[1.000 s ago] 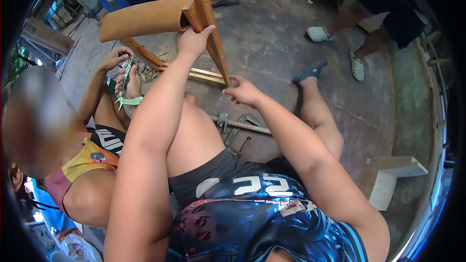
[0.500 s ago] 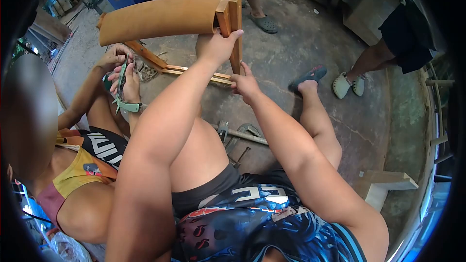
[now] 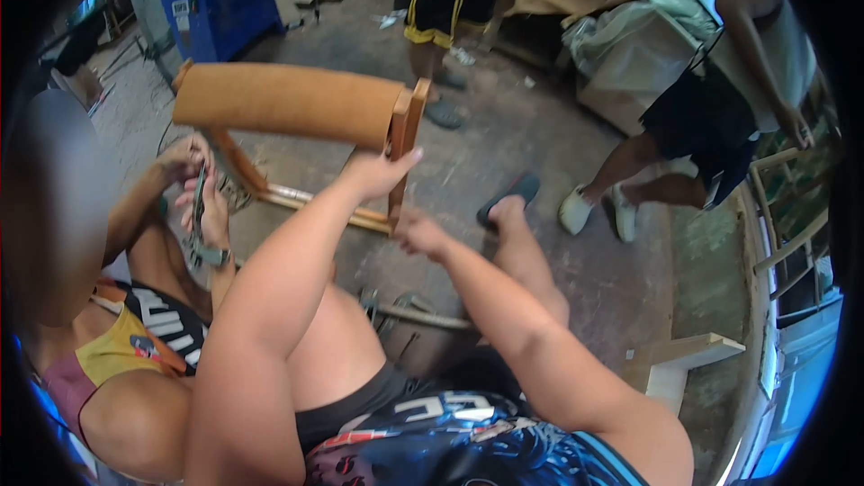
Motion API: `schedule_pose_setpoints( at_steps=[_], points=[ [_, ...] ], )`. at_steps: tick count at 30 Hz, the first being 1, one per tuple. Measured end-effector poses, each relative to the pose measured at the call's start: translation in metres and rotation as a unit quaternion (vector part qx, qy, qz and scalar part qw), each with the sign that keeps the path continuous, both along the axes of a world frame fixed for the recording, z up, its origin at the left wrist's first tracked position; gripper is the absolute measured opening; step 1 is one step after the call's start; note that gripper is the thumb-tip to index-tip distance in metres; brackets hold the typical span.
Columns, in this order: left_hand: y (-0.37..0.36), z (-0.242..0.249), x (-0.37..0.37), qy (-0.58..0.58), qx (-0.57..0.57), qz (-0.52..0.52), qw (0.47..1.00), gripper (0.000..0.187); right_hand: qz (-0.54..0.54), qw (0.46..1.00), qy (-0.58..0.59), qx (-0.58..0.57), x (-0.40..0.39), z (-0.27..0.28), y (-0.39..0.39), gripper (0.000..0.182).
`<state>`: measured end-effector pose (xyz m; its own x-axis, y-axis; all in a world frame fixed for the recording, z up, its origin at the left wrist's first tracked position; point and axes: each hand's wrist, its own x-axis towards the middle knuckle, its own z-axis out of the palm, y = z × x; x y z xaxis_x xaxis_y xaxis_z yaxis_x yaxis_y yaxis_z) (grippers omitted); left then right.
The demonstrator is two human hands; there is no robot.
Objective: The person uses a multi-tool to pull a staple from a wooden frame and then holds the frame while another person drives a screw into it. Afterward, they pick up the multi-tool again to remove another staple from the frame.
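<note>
A wooden frame [image 3: 409,121] with a tan upholstered panel [image 3: 283,101] along its top is held up in front of me, its lower rail [image 3: 364,219] near the floor. My left hand [image 3: 376,173] wraps round the right-hand post just below the panel, thumb stretched out along the wood. Lower down, my right hand [image 3: 421,234] has curled fingers at the post's bottom corner, by the rail's end; motion blurs them somewhat. Beside the frame's left side, a co-worker's hands [image 3: 207,207] hold a thin dark object that I cannot make out.
A clamp bar [image 3: 423,316] and other metal tools lie on the floor beyond my lap. One person in yellow-striped shorts [image 3: 450,0] stands behind the frame; another [image 3: 697,117] is at the right. A blue machine [image 3: 220,9] stands back left, an L-shaped wooden piece [image 3: 688,355] at right.
My view has tilted up, so more of the standing people shows. The frame and both my hands sit lower and slightly left in the picture. My left hand keeps its hold.
</note>
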<state>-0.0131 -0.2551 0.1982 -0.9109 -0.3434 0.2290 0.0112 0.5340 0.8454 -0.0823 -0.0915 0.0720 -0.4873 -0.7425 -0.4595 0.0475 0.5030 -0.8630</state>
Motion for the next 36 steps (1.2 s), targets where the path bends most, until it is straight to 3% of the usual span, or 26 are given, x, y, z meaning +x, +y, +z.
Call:
schedule_pose_setpoints(
  at_steps=[1, 3, 7, 10, 12, 13, 16, 18, 19, 22, 23, 26, 32, 34, 36],
  points=[
    [0.0, 0.0, 0.002, -0.01, -0.012, 0.006, 1.0, 0.056, 0.047, 0.998, 0.027, 0.041, -0.001, -0.001, 0.007, 0.052],
    [0.001, 0.003, 0.009, -0.025, -0.017, 0.001, 1.0, 0.058, 0.142, 0.979, 0.076, 0.128, 0.005, 0.009, 0.028, 0.045],
    [-0.002, -0.007, 0.012, -0.01, -0.075, 0.025, 0.997, 0.063, 0.301, 0.917, 0.234, 0.118, -0.008, -0.013, 0.069, 0.032],
    [0.001, 0.009, 0.016, -0.109, 0.072, 0.041, 0.991, 0.071, 0.365, 0.88, 0.261, 0.158, -0.031, -0.023, 0.11, 0.032],
    [-0.002, -0.006, 0.013, -0.006, -0.011, 0.036, 0.999, 0.074, 0.316, 0.879, 0.296, 0.201, -0.041, -0.018, 0.135, 0.028],
    [-0.005, -0.006, 0.012, -0.014, -0.015, 0.032, 0.999, 0.072, 0.303, 0.88, 0.313, 0.192, -0.048, -0.021, 0.146, 0.028],
    [-0.005, -0.01, 0.009, 0.016, -0.023, 0.031, 0.999, 0.068, 0.196, 0.93, 0.227, 0.212, -0.05, -0.024, 0.17, 0.023],
    [-0.008, -0.015, 0.004, 0.042, -0.026, 0.027, 0.998, 0.068, 0.124, 0.956, 0.152, 0.219, -0.043, -0.06, 0.189, 0.022],
    [-0.008, -0.005, 0.009, -0.016, -0.026, 0.016, 0.999, 0.069, 0.086, 0.965, 0.113, 0.221, -0.037, -0.07, 0.194, 0.022],
    [-0.008, 0.003, 0.012, -0.053, -0.039, 0.012, 0.998, 0.069, 0.265, 0.89, 0.308, 0.208, -0.016, -0.082, 0.191, 0.023],
    [-0.009, 0.0, 0.011, -0.031, -0.033, 0.008, 0.999, 0.069, 0.235, 0.911, 0.268, 0.208, -0.009, -0.079, 0.186, 0.023],
    [-0.01, -0.009, 0.008, 0.01, -0.011, 0.001, 1.0, 0.07, 0.268, 0.908, 0.259, 0.193, -0.003, -0.082, 0.183, 0.023],
    [-0.006, -0.001, 0.012, -0.007, 0.013, -0.008, 1.0, 0.077, 0.365, 0.843, 0.321, 0.232, -0.012, -0.091, 0.19, 0.021],
    [-0.014, -0.007, 0.011, -0.104, 0.09, 0.021, 0.99, 0.072, 0.408, 0.806, 0.362, 0.23, -0.022, -0.113, 0.192, 0.025],
    [-0.012, 0.001, 0.01, -0.134, 0.095, 0.032, 0.986, 0.078, 0.401, 0.814, 0.366, 0.208, -0.023, -0.121, 0.196, 0.027]
  ],
)
